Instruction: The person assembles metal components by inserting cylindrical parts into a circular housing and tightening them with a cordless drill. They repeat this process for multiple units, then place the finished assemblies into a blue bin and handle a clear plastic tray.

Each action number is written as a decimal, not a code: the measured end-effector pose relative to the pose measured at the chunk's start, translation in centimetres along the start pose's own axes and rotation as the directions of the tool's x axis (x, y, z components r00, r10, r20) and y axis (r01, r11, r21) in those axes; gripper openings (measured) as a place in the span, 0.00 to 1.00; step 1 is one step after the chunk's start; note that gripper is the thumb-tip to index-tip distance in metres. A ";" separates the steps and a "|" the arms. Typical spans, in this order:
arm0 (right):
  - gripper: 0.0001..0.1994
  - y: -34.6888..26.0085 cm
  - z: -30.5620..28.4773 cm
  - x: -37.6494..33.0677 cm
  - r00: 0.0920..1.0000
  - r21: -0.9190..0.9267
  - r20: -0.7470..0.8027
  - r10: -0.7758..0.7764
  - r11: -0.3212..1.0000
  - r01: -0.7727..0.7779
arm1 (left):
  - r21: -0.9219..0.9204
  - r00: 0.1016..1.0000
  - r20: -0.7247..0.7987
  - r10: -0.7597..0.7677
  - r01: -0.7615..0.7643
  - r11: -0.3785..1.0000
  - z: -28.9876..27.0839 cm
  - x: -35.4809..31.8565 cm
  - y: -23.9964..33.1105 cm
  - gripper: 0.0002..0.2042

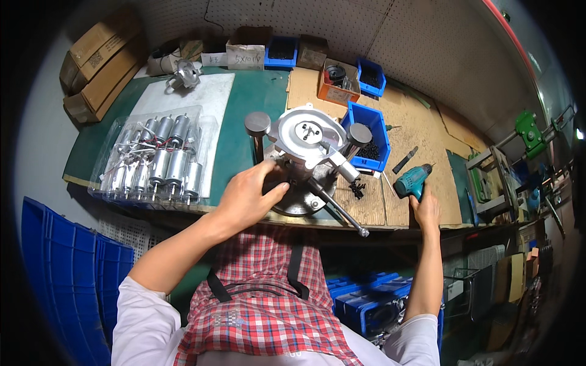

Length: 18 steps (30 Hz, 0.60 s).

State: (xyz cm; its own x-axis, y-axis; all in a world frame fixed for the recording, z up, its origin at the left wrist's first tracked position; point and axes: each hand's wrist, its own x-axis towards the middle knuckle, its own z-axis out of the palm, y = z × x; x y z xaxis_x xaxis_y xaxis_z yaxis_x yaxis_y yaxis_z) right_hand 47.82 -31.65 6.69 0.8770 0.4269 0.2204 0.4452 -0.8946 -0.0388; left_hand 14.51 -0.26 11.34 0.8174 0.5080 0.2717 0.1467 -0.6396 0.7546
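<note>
A jig with a long lever handle [339, 210] stands at the front edge of the bench, and a round silver metal housing [292, 135] sits on top of it. My left hand [247, 194] reaches to the jig's left side below the housing, thumb and forefinger apart; the other fingers are partly hidden. My right hand [426, 210] is wrapped round the handle of a teal power screwdriver [411, 180], low over the cardboard. Small black screws [358, 190] lie beside the jig. Behind them, a blue bin [377, 131] holds more black screws.
On the left, a clear plastic tray [101, 160] holds several small silver motors. Another metal housing [184, 74] lies behind it. Boxes and blue bins line the back wall [342, 27]. A dark-handled tool [405, 160] lies near the screwdriver. A green press [530, 134] stands far right.
</note>
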 end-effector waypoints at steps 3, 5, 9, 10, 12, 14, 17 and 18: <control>0.27 1.6 -1.6 0.5 0.994 0.385 -0.106 0.003 0.922 0.038 | -0.122 0.996 -0.037 0.080 -0.084 0.989 -2.4 0.1 1.3 0.08; 0.21 -2.1 -7.0 -0.6 0.999 0.681 0.000 0.044 0.732 -0.032 | -0.108 0.966 -0.165 0.201 -0.220 0.969 -4.3 1.5 2.2 0.08; 0.16 -8.0 -18.8 -2.3 0.944 0.824 -0.116 -0.310 0.500 0.266 | 0.038 0.776 -0.259 0.575 -0.587 0.809 -6.6 7.9 5.7 0.20; 0.18 -10.2 -21.4 -2.6 0.926 0.827 -0.108 -0.361 0.485 0.285 | 0.039 0.731 -0.239 0.640 -0.651 0.758 -6.5 9.5 7.0 0.24; 0.19 -13.1 -25.1 -2.6 0.864 0.777 -0.120 -0.489 0.496 0.389 | -0.003 0.645 -0.158 0.748 -0.758 0.653 -5.6 12.0 9.5 0.32; 0.19 -15.2 -27.1 -1.5 0.732 0.713 -0.184 -0.656 0.423 0.559 | -0.155 0.809 0.123 0.574 -0.556 0.817 -5.3 12.4 11.9 0.34; 0.19 -17.9 -29.5 -0.9 0.669 0.651 -0.132 -0.731 0.445 0.615 | -0.248 0.748 -0.100 0.656 -0.657 0.712 -3.4 14.3 10.7 0.27; 0.18 -18.6 -30.0 -0.2 0.621 0.535 -0.140 -0.771 0.469 0.703 | -0.295 0.788 -0.107 0.607 -0.608 0.737 -3.0 14.5 10.7 0.27</control>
State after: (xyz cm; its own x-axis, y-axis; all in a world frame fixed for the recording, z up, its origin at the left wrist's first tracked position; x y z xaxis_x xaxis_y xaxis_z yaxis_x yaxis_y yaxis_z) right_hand 33.89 -19.05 36.58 0.1764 0.9364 0.3034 0.9217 -0.0489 -0.3849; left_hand 26.26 2.01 25.20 0.6734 0.0737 0.7356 -0.5532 -0.6098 0.5676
